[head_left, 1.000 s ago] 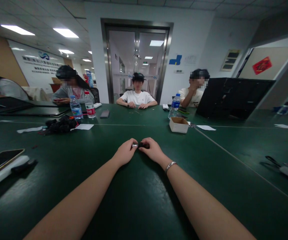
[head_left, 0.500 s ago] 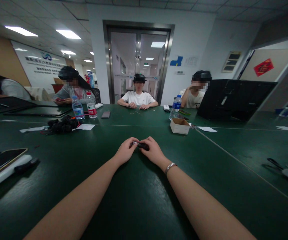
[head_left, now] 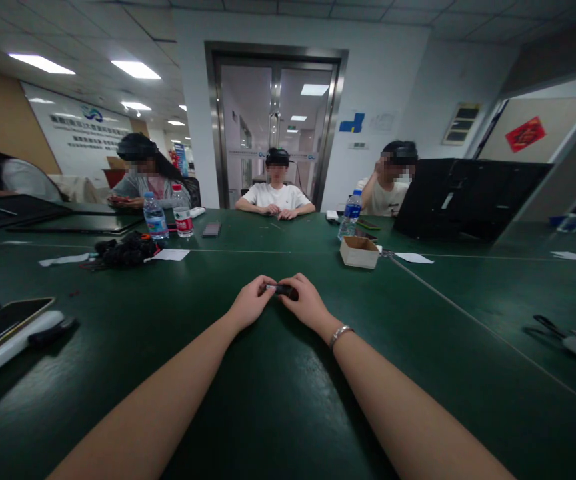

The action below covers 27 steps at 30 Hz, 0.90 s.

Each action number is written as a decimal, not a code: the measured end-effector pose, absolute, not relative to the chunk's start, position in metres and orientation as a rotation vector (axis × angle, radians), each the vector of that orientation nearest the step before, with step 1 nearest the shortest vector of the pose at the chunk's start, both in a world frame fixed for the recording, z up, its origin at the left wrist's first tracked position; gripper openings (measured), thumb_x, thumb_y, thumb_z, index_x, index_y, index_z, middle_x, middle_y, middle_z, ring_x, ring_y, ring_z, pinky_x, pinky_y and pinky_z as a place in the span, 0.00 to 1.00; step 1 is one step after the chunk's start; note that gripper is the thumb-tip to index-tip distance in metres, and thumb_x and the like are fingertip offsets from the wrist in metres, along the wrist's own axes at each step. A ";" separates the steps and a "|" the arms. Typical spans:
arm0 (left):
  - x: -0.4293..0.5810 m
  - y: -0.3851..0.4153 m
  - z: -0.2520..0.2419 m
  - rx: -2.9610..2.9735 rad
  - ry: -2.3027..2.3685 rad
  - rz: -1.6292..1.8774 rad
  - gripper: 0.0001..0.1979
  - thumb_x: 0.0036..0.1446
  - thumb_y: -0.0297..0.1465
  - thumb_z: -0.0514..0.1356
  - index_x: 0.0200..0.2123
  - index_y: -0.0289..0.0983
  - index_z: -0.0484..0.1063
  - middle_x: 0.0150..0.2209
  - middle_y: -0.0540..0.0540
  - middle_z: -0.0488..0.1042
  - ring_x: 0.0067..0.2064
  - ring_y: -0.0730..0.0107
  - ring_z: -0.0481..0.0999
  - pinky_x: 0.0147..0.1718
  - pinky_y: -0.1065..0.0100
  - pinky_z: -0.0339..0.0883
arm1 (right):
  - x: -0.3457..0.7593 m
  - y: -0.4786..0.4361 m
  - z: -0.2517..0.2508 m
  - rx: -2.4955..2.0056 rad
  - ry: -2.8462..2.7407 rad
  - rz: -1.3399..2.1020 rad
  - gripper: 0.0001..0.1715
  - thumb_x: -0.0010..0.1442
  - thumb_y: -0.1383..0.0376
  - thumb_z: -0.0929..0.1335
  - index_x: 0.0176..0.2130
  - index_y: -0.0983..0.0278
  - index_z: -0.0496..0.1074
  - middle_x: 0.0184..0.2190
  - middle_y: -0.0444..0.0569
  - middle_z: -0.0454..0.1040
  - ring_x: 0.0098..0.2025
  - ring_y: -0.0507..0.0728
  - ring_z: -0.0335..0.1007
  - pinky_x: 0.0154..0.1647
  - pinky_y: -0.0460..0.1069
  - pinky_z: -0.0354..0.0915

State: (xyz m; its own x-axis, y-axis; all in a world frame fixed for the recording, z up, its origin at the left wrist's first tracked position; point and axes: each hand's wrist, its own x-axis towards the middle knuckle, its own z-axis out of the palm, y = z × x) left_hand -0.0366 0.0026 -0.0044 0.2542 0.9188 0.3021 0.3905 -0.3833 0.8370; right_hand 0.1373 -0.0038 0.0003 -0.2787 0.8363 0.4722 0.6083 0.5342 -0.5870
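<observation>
Shifted since earlier, the slim dark object point(head_left: 285, 290) sits pinched by left hand point(head_left: 251, 304) and right hand point(head_left: 311, 304), best kept straight and steady.

We see a dark green surface point(head_left: 268, 407) crossed by thin pale seams; toward its far left we see a blue-capped bottle point(head_left: 156, 219) and a red-capped bottle point(head_left: 183, 217) standing upright side by side; nearer us lies a tangled black bundle point(head_left: 124, 251), just beside a white paper point(head_left: 173, 255); right of centre we find a pale open-topped box point(head_left: 360, 256), near another upright bottle point(head_left: 352, 212); farther right we see a large black panel-like device point(head_left: 473, 197).
</observation>
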 end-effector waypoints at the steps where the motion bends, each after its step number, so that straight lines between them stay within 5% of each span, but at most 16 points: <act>1: -0.037 0.003 -0.005 1.898 1.198 1.078 0.12 0.56 0.36 0.54 0.40 0.39 0.70 0.38 0.47 0.74 0.40 0.68 0.73 0.42 0.66 0.67 | 0.137 -0.004 0.000 -1.162 -1.995 0.374 0.15 0.52 0.70 0.69 0.42 0.62 0.72 0.36 0.46 0.65 0.36 0.52 0.64 0.40 0.49 0.63; 16: -0.038 0.006 -0.006 1.826 1.257 1.054 0.18 0.56 0.46 0.52 0.31 0.37 0.70 0.26 0.49 0.73 0.30 0.69 0.72 0.35 0.67 0.65 | 0.136 -0.005 0.001 -1.122 -1.972 0.378 0.12 0.53 0.68 0.68 0.41 0.62 0.70 0.37 0.47 0.68 0.36 0.51 0.65 0.39 0.48 0.64; 27: -0.038 0.006 -0.002 1.850 1.126 1.181 0.11 0.53 0.34 0.57 0.40 0.38 0.71 0.40 0.46 0.75 0.42 0.67 0.74 0.45 0.64 0.68 | 0.137 -0.001 0.001 -1.160 -1.940 0.416 0.12 0.56 0.63 0.68 0.42 0.63 0.73 0.37 0.48 0.73 0.37 0.52 0.67 0.38 0.49 0.64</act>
State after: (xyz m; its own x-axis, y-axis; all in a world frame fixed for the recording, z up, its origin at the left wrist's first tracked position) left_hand -0.0382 0.0058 -0.0025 0.2209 0.9087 0.3543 0.3104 -0.4099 0.8577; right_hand 0.1368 -0.0011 0.0006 -0.2412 0.8446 0.4781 0.5739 0.5214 -0.6315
